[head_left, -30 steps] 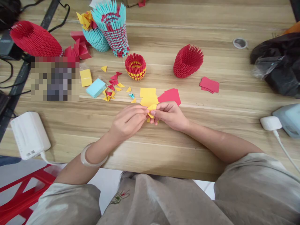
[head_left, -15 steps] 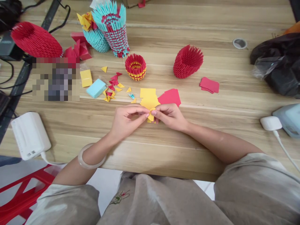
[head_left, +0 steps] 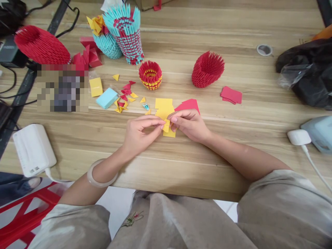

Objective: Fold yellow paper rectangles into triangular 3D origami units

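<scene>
My left hand (head_left: 141,133) and my right hand (head_left: 188,125) meet over the wooden table (head_left: 233,145), both pinching a small folded yellow paper piece (head_left: 166,126). Under it lies a flat yellow sheet (head_left: 169,133). Just beyond the fingers are more yellow sheets (head_left: 163,105) and red sheets (head_left: 190,104). A pale bangle (head_left: 100,174) circles my left wrist.
Folded-paper models stand farther back: a red-and-yellow ring (head_left: 150,74), a red cup shape (head_left: 207,68), teal-and-red towers (head_left: 127,33), a large red form (head_left: 41,45). Loose folded triangles (head_left: 126,95), a teal pad (head_left: 107,98), a yellow pad (head_left: 95,86), red squares (head_left: 231,95). A white box (head_left: 33,148) sits left, a black bag (head_left: 308,69) right.
Both hands have shifted slightly away from me and turned the yellow piece between the fingertips. The flat yellow sheet under them now shows more.
</scene>
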`<state>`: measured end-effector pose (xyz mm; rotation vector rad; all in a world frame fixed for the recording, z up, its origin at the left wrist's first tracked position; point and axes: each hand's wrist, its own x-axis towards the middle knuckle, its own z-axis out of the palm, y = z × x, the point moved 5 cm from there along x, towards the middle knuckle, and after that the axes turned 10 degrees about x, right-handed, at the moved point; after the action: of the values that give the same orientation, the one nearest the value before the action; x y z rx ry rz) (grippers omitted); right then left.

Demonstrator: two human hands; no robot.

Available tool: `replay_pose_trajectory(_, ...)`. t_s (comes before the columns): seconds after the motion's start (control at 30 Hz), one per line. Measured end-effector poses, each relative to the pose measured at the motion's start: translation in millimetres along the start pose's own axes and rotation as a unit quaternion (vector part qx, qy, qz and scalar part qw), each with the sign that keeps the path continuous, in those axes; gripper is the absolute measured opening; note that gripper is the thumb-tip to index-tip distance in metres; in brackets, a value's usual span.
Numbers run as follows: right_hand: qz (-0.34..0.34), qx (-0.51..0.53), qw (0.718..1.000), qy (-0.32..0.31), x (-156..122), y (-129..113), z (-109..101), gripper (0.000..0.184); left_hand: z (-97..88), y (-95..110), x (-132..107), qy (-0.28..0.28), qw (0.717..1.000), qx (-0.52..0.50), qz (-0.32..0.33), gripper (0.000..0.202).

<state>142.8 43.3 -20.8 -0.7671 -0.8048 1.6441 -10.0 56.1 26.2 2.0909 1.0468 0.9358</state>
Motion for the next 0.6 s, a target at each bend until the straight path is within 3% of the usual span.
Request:
replay_pose_trajectory(0.1, 0.07, 0.079, 0.994, -0.008, 3.2, 6.7, -0.4, 0.016, -1.0, 2.7, 0.1, 0.005, 1.0, -0.008, 0.02, 0.011)
replay_pose_trajectory(0.2, 0.109, 0.091, 0.99, -0.011, 3.9, 9.8, -0.2, 0.018, -1.0, 5.8, 0.2, 0.005, 0.999, 0.005, 0.041, 0.009)
replay_pose_trajectory(0.6, 0.148, 0.068, 0.986, -0.019, 2.5, 8.2, 1.7, 0.018, 2.3, 6.1, -0.8, -0.011, 0.999, 0.007, 0.047, 0.009)
